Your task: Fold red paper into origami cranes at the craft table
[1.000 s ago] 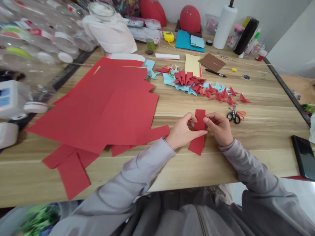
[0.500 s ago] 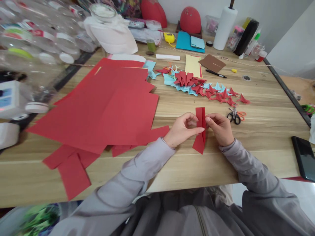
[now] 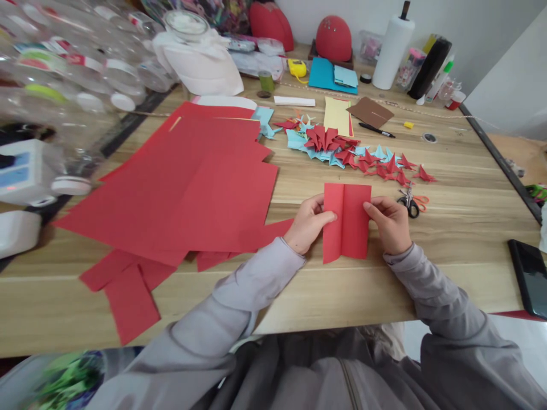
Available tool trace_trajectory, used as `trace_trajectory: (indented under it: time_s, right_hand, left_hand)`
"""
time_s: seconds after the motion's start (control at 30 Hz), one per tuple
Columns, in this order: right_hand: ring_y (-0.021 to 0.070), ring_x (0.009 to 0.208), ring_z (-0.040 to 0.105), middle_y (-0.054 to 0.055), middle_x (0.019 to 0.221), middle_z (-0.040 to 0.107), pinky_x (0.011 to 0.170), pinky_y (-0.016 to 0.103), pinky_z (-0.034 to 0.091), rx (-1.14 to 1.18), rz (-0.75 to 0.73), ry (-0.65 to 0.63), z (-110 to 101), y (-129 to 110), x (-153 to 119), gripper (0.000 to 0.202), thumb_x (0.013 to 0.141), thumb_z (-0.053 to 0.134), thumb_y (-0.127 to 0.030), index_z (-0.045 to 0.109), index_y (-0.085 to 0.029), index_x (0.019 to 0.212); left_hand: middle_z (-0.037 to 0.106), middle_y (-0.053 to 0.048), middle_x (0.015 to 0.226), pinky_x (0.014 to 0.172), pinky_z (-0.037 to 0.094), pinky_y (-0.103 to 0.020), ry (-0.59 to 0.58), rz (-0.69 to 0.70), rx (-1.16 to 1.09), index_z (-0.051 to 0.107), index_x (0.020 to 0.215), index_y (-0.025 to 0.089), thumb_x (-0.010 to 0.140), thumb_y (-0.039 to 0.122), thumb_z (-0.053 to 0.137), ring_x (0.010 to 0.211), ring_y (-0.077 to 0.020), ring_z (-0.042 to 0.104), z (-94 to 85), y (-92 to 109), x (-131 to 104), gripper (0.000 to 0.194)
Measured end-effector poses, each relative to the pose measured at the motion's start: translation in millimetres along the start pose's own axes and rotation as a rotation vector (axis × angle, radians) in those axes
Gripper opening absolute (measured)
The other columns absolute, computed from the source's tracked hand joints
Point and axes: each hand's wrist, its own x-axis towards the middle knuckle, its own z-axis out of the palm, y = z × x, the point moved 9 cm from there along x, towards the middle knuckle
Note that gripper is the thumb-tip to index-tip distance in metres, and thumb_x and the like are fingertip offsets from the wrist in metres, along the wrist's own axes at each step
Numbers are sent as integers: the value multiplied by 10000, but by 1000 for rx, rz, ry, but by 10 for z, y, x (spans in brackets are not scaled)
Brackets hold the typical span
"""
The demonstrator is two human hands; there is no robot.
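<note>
A red sheet of paper [image 3: 354,222] with a lengthwise crease left of its middle is held opened out above the table. My left hand [image 3: 308,223] pinches its left edge, thumb on the front and fingers behind. At the right edge, my right hand [image 3: 391,223] grips it between thumb and fingers. Large red paper sheets [image 3: 205,193] lie in a stack to the left, with smaller red paper pieces [image 3: 132,302] below them. Beyond my hands spreads a row of folded red and light blue paper figures [image 3: 329,142].
Scissors [image 3: 410,202] with black handles lie just past my right hand, beside something orange. Farther back are a black pen [image 3: 376,130], brown paper [image 3: 371,110] and a yellow tape measure [image 3: 298,68]. A phone [image 3: 530,276] rests at the right edge; plastic bottles [image 3: 85,74] crowd the left.
The red paper, folded into a narrow strip before, is now opened out to a wider creased sheet. My hands have moved apart to its two side edges.
</note>
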Motion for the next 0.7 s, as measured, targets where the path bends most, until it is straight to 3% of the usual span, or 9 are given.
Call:
trace_trajectory:
  time_s: [0.13,0.47,0.57,0.7]
  right_hand:
    - [78,523,520,-28,595,621,491,202,430,6,17,10,-10,20,12,157,675,725,-326,666,-180,677]
    - [110,566,575,7,673,686,536,236,462,-117,-1,72,-88,16,33,189,677,700,-349,686,-171,738]
    - [134,593,601,28,695,701,560,258,468,-277,-12,62,-126,32,67,195,701,665,-349,689,-162,751]
    - [156,580,611,32,640,693,569,275,451,-610,2,14,-165,97,124,158,702,634,-311,687,-162,714]
  left_hand:
    - [663,5,678,628,433,-256,79,-65,-72,651,755,144,547,182,663,629,-142,579,-77,-82,11,212]
    - [659,-12,718,651,457,-284,67,-62,-67,612,776,147,578,194,624,656,-158,598,-76,-119,51,204]
    - [660,-25,824,683,471,-286,106,34,145,570,835,158,599,172,596,713,-154,610,-146,-96,93,237]
    - [619,-97,1086,721,491,-334,233,258,666,506,1085,166,667,156,582,753,-155,609,-250,89,81,424]
